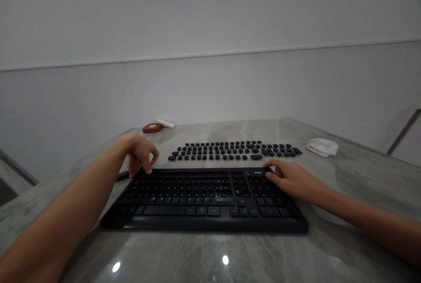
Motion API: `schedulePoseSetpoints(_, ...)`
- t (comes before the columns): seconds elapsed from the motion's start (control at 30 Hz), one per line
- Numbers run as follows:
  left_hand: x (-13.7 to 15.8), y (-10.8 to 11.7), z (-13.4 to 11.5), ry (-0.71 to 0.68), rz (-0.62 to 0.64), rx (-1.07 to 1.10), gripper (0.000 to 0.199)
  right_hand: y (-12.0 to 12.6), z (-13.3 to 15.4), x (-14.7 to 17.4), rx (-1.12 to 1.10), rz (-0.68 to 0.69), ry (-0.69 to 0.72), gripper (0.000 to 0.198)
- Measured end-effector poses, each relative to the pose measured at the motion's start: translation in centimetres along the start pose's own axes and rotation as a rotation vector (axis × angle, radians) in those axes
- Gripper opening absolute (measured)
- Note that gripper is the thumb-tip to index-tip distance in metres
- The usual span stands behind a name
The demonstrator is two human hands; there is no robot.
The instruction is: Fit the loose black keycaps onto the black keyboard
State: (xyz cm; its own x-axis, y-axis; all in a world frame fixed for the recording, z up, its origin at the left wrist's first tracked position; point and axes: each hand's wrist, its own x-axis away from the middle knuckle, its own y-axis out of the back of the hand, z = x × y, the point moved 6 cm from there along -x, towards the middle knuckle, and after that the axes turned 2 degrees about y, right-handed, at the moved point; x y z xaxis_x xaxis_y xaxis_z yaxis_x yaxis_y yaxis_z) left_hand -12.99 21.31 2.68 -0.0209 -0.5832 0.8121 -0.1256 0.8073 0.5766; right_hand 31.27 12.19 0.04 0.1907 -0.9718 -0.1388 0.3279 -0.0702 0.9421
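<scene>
A black computer keyboard (204, 226) lies flat on the table before me, many of its upper key positions without caps and its lower rows still holding keys. My left hand (140, 156) is at its upper left corner, fingers bent down and closed in a pinch; whatever is between the fingertips is too small to make out. At the upper right corner, my right hand (294, 180) grips the keyboard's edge, thumb on top. Behind the keyboard, loose black keycaps (217, 151) are laid out in rows. A dark slim object (122, 176) lies partly hidden beside my left hand.
On the grey marbled table (184, 256), a folded white cloth (322, 147) lies to the right. At the back left are a reddish-brown case (152, 128) and a thin white object (165, 123). A pale wall (210, 86) stands behind the table.
</scene>
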Motion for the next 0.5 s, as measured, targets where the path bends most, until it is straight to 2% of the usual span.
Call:
schedulePoseSetpoints(0.23,-0.8,0.0,0.2,-0.035,0.021,0.000,0.050,0.2,0.6,0.4,-0.053,0.023,0.011,0.039)
schedulePoseSetpoints(0.4,-1.0,0.1,0.4,-0.035,0.018,0.006,0.043,-0.1,0.2,0.0,-0.124,-0.007,-0.069,0.035)
schedulePoseSetpoints(0.5,-0.8,0.1,0.2,-0.047,0.006,0.006,0.044,0.7,0.1,-0.1,-0.128,-0.026,-0.089,0.035)
